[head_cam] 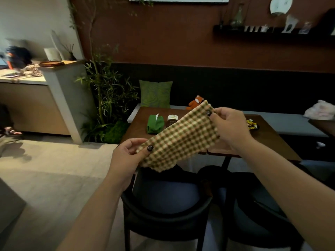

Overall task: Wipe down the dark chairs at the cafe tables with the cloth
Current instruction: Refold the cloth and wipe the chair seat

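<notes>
A: Where is the cloth right now?

B: In the air, stretched between both hands above the near edge of the bench. It's a checked strip whose long axis runs on a slant, from low on the left to high on the right.

A: And each grip?

B: The left hand pinches the lower corner, thumb on top and fingers under. The right hand pinches the upper corner the same way. Both are clamped on the fabric, which looks fairly taut between them.

A: The chairs?

B: Two dark ones, tucked in at the bench. The nearer chair sits straight below the cloth, its curved back rail towards the person. The second chair is beside it on the right, under the right forearm.

A: So which way does the wipe go?

B: Downward, I'd judge. The left hand holds the low end and is closer to the first chair's rail, so it seems the likelier one to carry the cloth there.

A: Anything else about?

B: A green pouch, a cup, a fox toy and a green cushion behind.
</notes>
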`<state>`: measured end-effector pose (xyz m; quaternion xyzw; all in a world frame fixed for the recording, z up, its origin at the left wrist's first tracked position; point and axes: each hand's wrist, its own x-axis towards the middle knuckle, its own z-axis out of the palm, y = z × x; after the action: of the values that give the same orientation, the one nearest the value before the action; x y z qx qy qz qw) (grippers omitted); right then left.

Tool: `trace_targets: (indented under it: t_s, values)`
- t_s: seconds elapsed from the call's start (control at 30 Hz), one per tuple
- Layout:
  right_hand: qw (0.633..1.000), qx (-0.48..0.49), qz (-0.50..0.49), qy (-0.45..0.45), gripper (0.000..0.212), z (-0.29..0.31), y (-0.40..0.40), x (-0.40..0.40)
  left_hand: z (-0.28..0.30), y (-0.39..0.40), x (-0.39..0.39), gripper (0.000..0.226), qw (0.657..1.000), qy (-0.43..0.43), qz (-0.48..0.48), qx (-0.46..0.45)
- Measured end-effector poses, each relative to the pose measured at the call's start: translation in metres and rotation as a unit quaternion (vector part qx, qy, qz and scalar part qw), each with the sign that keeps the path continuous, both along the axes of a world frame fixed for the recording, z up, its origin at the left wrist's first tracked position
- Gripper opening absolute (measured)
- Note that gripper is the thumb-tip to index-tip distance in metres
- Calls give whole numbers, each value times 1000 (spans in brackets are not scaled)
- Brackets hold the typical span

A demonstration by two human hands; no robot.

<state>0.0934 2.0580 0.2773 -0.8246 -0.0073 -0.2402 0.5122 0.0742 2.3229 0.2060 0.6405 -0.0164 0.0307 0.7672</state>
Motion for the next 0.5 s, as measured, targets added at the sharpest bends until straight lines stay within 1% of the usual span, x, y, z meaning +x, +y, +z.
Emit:
trace_targets:
  t_s: [0.1, 0.2, 0.3, 0.37, 0.4, 0.43, 0.5]
  values:
    - [999, -15, 30, -8, 24, 0, 5, -5, 1, 7, -3, 30, 1000, 3, -17, 14]
    - [997, -14, 75, 7, 23, 6, 8, -11, -3, 14, -4, 37, 999, 2, -23, 38]
    - [991, -18, 132, 18, 19, 15, 11, -19, -4, 18, -4, 40, 993, -2, -41, 111]
    - [985, -46, 167, 18, 19, 19, 18, -25, -1, 15, -1, 40, 977, 5, -94, 189]
    - [980, -63, 186, 24, 18, 21, 24, -27, 2, 10, -1, 40, 969, 4, -131, 211]
    - [975, -77, 207, 30, 16, 23, 31, -29, 6, 4, 0, 40, 963, -1, -170, 211]
    - [964, -86, 250, 42, 11, 27, 43, -32, 12, -10, 0, 33, 957, -18, -234, 172]
